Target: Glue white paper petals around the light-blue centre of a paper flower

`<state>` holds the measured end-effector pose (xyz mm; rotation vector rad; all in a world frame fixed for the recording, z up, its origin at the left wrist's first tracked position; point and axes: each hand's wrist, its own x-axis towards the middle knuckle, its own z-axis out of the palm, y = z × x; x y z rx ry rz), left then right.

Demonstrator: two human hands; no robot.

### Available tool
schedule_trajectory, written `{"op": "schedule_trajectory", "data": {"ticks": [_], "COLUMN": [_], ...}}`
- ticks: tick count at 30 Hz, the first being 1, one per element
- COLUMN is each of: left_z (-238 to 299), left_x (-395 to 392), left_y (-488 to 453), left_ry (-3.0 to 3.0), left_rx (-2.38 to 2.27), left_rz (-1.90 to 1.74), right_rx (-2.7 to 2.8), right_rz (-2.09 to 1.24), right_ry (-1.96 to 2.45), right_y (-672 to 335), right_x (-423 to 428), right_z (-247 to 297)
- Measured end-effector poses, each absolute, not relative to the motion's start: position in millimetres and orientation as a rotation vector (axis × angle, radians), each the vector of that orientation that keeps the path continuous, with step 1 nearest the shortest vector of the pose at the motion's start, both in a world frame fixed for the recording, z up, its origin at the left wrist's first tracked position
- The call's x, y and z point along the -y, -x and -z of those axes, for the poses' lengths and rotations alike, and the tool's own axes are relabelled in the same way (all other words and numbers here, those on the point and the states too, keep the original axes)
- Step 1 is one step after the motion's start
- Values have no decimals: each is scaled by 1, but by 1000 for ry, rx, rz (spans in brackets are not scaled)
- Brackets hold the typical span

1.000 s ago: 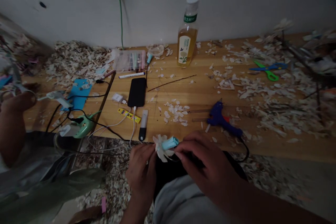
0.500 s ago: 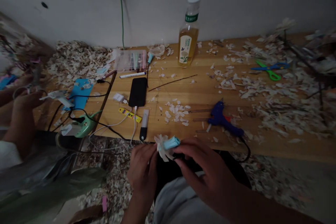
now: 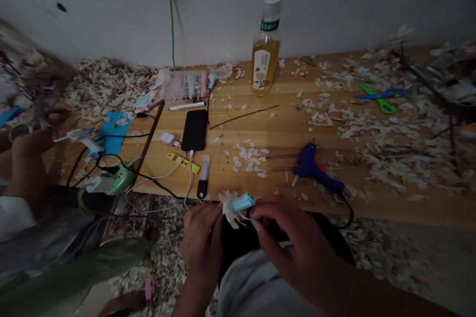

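Note:
My left hand [image 3: 203,233] is closed on a handmade flower [image 3: 232,210] at the table's front edge, above my lap. Pale, thin petals surround a rolled light-blue paper centre [image 3: 243,201]. On the flower's other side, my right hand [image 3: 286,228] has its thumb and forefinger pinched on the end of a pale petal, which stretches from the flower to the fingertips. Just beyond my hands lie a blue glue gun [image 3: 316,168], a utility knife [image 3: 203,177] and a scatter of small petals [image 3: 249,158].
A tea bottle [image 3: 266,49] stands by the wall. A phone [image 3: 194,130], marker [image 3: 187,106], pen box [image 3: 184,85] and thin stick [image 3: 243,117] lie on the table. Scissors [image 3: 381,96] rest among shavings at right. At left, a co-worker's hand [image 3: 31,146] holds metal scissors [image 3: 35,121].
My right fingertips have shifted slightly off the blue centre and now pinch a petal, drawing it outward. My left hand stays put. The co-worker's hand at left has moved a little.

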<state>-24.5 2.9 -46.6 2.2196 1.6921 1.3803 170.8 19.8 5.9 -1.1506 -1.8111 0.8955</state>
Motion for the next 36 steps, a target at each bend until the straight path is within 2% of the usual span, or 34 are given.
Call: {"op": "schedule_trajectory", "data": {"ticks": [14,30,36], "left_z": [43,42,39], "left_x": [-5,-7,-7], "left_y": [21,19,18], "left_ry": [-2266,-2289,-2312], "left_rx": [-1675,-1606,-1582], "left_rz": [-1365,-1396,-1439], "right_rx": [1787,1845,1981], "right_rz": [-948,-848,-693], "right_ry": [1166,1163,1149], "right_y": [-170,-172,-176], "right_x": [-17,-18,-17], "right_z": [-2,-6,-3]}}
